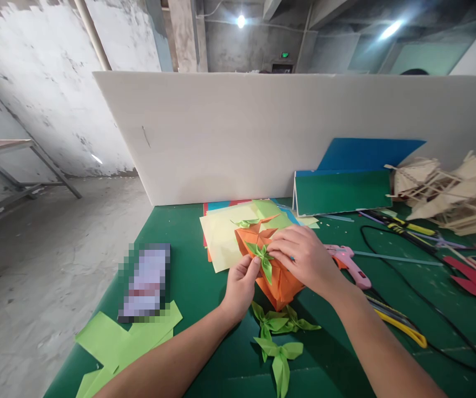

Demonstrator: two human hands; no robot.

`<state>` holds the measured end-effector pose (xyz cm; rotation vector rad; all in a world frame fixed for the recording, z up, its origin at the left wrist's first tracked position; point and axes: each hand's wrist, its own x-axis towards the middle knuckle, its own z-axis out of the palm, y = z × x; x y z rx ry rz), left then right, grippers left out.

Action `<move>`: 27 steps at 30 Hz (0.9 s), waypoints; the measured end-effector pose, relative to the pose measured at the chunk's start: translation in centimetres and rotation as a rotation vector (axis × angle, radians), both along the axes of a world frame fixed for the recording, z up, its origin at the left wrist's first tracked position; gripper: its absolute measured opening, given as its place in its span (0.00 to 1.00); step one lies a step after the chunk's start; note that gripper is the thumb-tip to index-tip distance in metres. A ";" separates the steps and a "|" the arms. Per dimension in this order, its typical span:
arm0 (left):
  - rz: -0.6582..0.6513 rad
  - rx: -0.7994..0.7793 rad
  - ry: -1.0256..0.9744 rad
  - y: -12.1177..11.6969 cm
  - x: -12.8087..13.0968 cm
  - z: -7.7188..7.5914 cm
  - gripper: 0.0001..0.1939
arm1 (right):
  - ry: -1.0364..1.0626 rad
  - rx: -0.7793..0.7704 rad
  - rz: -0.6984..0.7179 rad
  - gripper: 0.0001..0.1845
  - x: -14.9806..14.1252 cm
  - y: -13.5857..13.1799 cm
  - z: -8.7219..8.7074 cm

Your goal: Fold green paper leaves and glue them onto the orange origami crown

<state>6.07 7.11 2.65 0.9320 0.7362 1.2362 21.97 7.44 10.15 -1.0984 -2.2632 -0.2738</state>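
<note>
Both hands meet at a small green folded-paper leaf piece (pixel 265 264) in front of an orange origami form (pixel 280 287). My left hand (pixel 241 282) pinches the leaf piece from the left between thumb and finger. From the right, my right hand (pixel 299 257) has its fingertips closed at the leaf's edge and lies over part of the orange paper. Another green leaf (pixel 246 223) shows at the top of the orange form. Below it on the table lie more folded green leaf pieces (pixel 280 354).
Coloured paper sheets (pixel 216 243) lie behind the hands. Left are a blurred phone (pixel 146 282) and green paper (pixel 127 337). A pink glue gun (pixel 351 265), a yellow-handled cutter (pixel 403 326) and a black cable (pixel 432 304) lie right. A white board (pixel 238 138) stands at the back.
</note>
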 end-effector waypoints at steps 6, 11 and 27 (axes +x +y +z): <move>-0.013 -0.003 -0.020 0.0 0.0 0.1 0.16 | 0.013 0.004 0.006 0.11 -0.3 0.0 -0.2; -0.003 -0.018 -0.029 -0.1 0.1 0.2 0.15 | 0.014 -0.003 0.002 0.09 0.1 0.1 0.0; -0.097 -0.072 -0.178 -0.6 0.2 1.1 0.12 | 0.044 -0.071 0.020 0.09 0.7 -0.3 0.6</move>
